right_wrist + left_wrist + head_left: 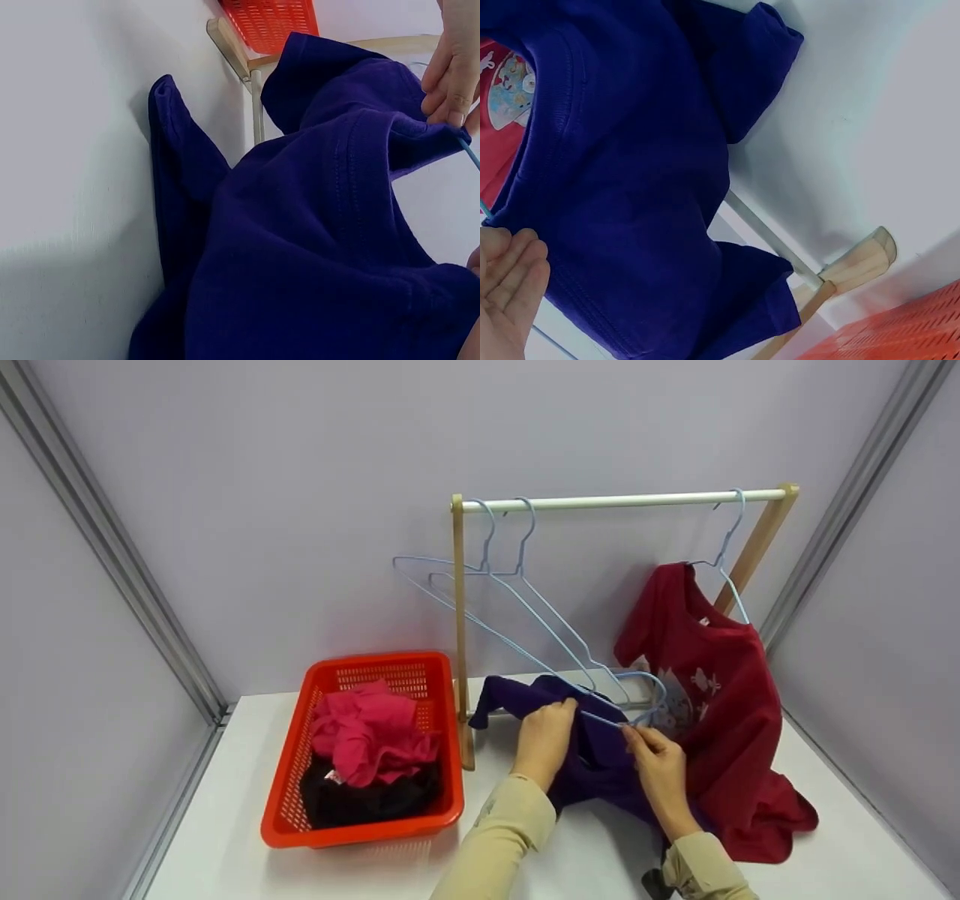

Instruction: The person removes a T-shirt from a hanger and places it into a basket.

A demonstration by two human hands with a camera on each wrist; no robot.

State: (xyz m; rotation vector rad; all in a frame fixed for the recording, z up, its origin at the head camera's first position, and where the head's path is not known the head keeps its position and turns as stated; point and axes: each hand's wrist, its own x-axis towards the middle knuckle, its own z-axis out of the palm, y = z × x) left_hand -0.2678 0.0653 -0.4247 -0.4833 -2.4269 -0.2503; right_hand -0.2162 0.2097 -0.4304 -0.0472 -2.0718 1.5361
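A purple T-shirt [600,765] is spread below the rack, its neckline stretched between the two hands. My left hand [546,739] pinches the neckline's edge; in the right wrist view its fingertips [456,112] are at the collar, where a blue wire enters. My right hand [660,765] pinches a light blue wire hanger [604,720] just below its hook [661,690]. One hanger arm runs from the right hand to the collar at the left hand; the shirt hides the rest. The left wrist view shows the shirt's sleeves [761,300] hanging loose.
A rack with a white rail [622,501] bears two bare blue hangers [525,540] at its left and a red T-shirt [727,697] on a hanger at its right. An orange-red basket [289,780] left of the rack holds pink [371,727] and black clothes [367,802].
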